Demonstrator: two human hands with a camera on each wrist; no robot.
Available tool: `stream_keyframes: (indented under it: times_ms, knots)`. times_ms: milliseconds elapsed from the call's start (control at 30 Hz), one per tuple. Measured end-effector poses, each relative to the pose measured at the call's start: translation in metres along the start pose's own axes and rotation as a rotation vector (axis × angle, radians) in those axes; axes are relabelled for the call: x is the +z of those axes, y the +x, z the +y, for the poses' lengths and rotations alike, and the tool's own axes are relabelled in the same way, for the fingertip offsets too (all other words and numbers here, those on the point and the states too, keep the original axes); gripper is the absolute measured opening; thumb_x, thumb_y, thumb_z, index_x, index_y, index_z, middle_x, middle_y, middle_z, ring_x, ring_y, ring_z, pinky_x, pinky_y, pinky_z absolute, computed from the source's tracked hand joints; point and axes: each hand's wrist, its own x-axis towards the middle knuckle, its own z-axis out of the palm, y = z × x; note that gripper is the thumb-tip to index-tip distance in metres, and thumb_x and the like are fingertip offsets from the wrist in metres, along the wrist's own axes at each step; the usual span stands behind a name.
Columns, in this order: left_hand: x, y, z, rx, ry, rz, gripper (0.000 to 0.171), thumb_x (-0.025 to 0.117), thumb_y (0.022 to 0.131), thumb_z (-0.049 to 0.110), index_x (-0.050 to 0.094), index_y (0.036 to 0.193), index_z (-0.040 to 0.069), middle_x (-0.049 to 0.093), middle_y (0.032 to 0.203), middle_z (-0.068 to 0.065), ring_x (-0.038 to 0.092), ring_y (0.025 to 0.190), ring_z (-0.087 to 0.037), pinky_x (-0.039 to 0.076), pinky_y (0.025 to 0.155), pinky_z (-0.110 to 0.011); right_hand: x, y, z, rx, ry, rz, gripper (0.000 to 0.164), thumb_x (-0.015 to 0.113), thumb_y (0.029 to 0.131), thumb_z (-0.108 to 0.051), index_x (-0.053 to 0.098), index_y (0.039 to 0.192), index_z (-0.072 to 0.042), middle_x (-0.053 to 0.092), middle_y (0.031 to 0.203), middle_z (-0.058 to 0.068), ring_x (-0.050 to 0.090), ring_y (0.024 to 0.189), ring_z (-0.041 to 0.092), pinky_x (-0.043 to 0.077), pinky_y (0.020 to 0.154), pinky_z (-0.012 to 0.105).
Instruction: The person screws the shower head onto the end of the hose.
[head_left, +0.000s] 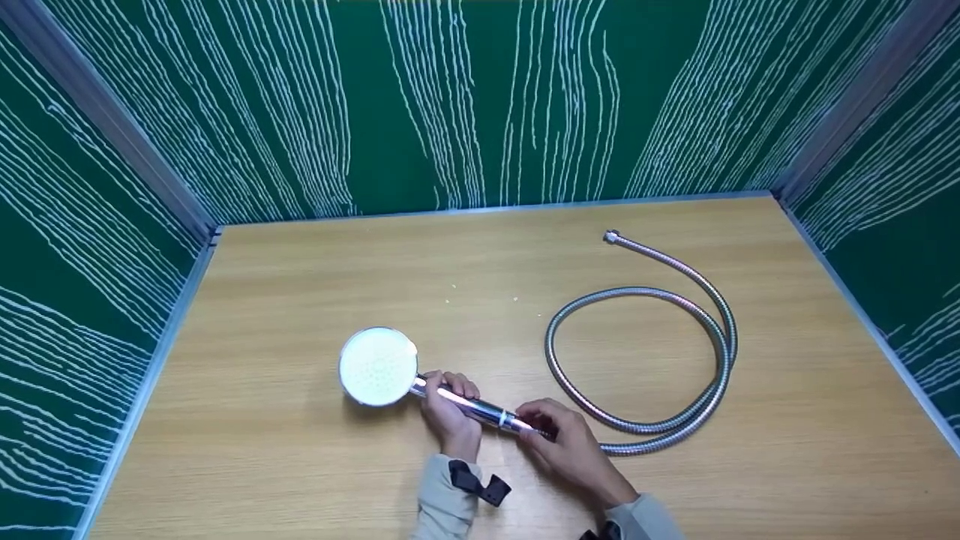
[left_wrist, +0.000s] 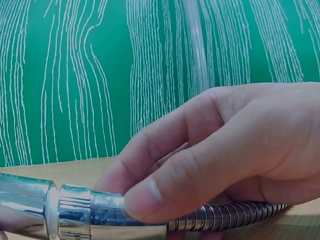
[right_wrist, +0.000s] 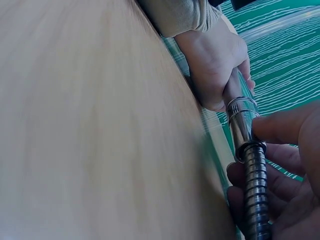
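Note:
A chrome shower head with a round pale spray face turned up lies toward the left of the table. My left hand grips its handle, fingers wrapped around it. At the handle's lower end, my right hand pinches the metal hose connector between thumb and fingers. The connector sits against the handle end with a pale ring between them. From it runs a ribbed metal shower hose, passing under my right hand and looping across the right side of the table.
The hose's free end, a small metal nut, lies near the back of the wooden table. Green panels with white wavy lines enclose the back and both sides. Tiny pale specks dot the tabletop.

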Motion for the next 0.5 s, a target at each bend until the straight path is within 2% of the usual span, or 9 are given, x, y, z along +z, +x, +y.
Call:
stream_keyframes:
  times_ms: [167,500]
  knots:
    - [-0.0002,0.0006,-0.0013,0.011,-0.012,-0.009,0.023,0.030,0.094,0.009,0.037,0.073,0.014,0.039,0.048,0.004,0.037,0.039,-0.011,0.030,0.041,-0.024,-0.0001,0.0000,0.0049,0.012,0.012,-0.004,0.031,0.074,0.077,-0.005,0.063,0.106,-0.008,0.065,0.094,0.002,0.058,0.080,0.009,0.047,0.072,0.021]
    - [0.0006,0.0002,-0.0009,0.026,-0.005,-0.014,0.024,0.029,0.094,0.008,0.036,0.072,0.014,0.038,0.046,0.004,0.036,0.038,-0.011,0.030,0.040,-0.023,0.0005,0.0005,0.0069,-0.017,-0.005,-0.005,0.025,0.074,0.077,-0.003,0.064,0.099,-0.012,0.065,0.093,0.000,0.057,0.082,0.009,0.047,0.071,0.021]
